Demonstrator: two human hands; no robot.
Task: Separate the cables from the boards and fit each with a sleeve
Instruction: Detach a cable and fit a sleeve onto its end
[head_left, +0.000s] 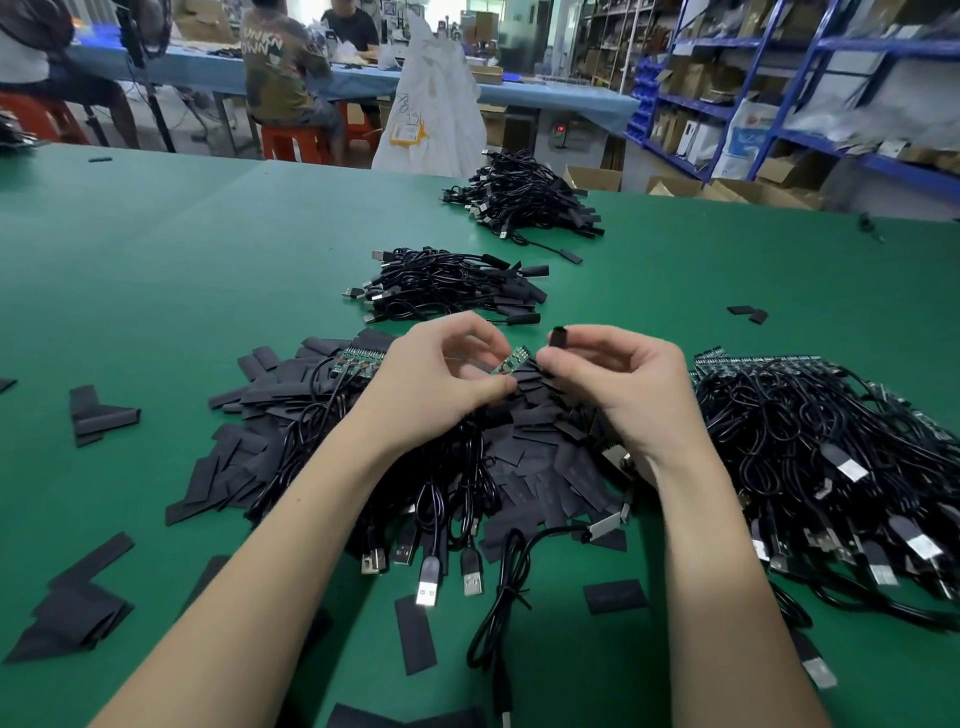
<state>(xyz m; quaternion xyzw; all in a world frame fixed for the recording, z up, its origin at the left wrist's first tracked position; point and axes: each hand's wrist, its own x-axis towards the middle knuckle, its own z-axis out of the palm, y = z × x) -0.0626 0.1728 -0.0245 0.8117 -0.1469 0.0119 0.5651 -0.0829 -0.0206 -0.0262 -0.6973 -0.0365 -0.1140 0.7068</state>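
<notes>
My left hand (441, 379) pinches a small green circuit board (511, 361) at the end of a black cable, held above a heap of flat black sleeves (535, 457). My right hand (623, 384) pinches one black sleeve (560, 339), its open end up, just right of the board and a little apart from it. A strip of joined green boards (358, 364) with black USB cables (431, 525) lies under my left wrist.
A big pile of boards with cables (831, 447) lies at the right. Two piles of sleeved cables (452, 286) (524, 197) sit farther back on the green table (156, 270). Loose sleeves are scattered at the left. People sit at a far blue table.
</notes>
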